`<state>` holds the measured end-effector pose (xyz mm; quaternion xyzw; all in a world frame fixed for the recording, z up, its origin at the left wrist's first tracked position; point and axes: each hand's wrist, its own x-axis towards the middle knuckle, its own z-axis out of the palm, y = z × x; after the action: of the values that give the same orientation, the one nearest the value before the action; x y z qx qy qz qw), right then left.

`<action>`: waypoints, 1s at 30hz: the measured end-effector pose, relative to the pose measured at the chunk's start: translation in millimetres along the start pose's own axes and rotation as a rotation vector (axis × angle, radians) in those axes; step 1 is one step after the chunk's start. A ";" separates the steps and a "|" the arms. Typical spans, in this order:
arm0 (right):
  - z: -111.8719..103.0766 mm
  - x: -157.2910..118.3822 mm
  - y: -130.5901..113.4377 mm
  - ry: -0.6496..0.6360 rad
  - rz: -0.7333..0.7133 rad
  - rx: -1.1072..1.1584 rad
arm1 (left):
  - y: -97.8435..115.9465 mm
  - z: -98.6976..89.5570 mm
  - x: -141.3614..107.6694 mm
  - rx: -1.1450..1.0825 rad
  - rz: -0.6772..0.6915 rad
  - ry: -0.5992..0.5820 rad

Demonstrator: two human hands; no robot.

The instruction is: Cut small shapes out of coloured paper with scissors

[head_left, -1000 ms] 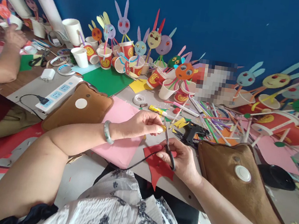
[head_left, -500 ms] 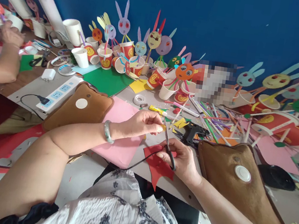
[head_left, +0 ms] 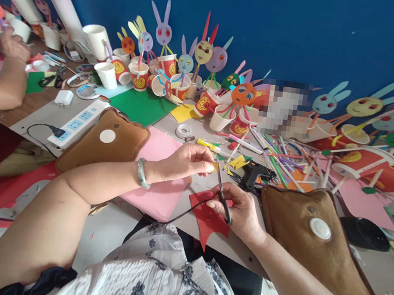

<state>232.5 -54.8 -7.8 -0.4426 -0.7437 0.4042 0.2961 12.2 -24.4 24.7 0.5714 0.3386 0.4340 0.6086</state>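
My left hand (head_left: 195, 162) pinches a small piece of yellow paper (head_left: 215, 166) between thumb and fingertips, over the middle of the table. Black-handled scissors (head_left: 221, 188) are gripped in my right hand (head_left: 237, 209), their blades pointing up beside the yellow piece; whether the blades touch it I cannot make out. Below my right hand lies a cut piece of red paper (head_left: 208, 225), partly under a black cord. Pink paper (head_left: 156, 190) lies beneath my left wrist. Just beyond my hands are a yellow marker (head_left: 208, 145) and a black glue gun (head_left: 253, 175).
Paper cups with rabbit faces (head_left: 185, 64) line the blue wall. Brown plush warmers (head_left: 305, 236) lie left and right. A white power strip (head_left: 78, 122), green paper (head_left: 142, 105) and scattered straws (head_left: 283, 159) cover the table. At left, another person's hands (head_left: 12, 51) hold a paper cup.
Almost nothing differs. My hands, the scissors and the yellow piece stay in nearly the same place; the other person's hands at left shift very slightly.
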 end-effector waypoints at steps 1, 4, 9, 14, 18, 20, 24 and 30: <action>-0.1 0.0 0.0 0.006 -0.002 -0.002 | 0.0 0.0 -0.1 -0.001 -0.002 0.001; -0.5 0.3 -0.6 0.017 -0.008 -0.008 | 0.1 -0.1 -0.5 -0.008 -0.007 0.009; -0.9 0.9 -1.7 0.013 -0.011 -0.012 | 0.3 0.4 -1.3 0.007 -0.018 -0.025; -0.4 0.8 -0.1 -0.002 0.007 0.018 | 0.1 1.4 -1.4 0.036 -0.037 -0.027; 0.1 1.3 -0.6 -0.014 0.012 0.027 | -0.1 1.2 -1.6 0.030 -0.042 -0.036; 0.0 1.7 -1.9 -0.025 0.013 0.026 | -0.7 0.7 -1.9 0.027 -0.045 -0.041; -0.7 2.4 -3.9 -0.031 0.015 0.021 | -2.1 -0.2 -2.4 0.038 -0.048 -0.064; -1.3 2.4 -2.4 -0.031 0.017 0.004 | -4.5 -0.2 -1.8 0.055 -0.028 -0.068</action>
<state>231.5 -52.9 -4.9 -0.4420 -0.7436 0.4150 0.2818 11.9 -25.9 20.1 0.5976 0.3374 0.3964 0.6097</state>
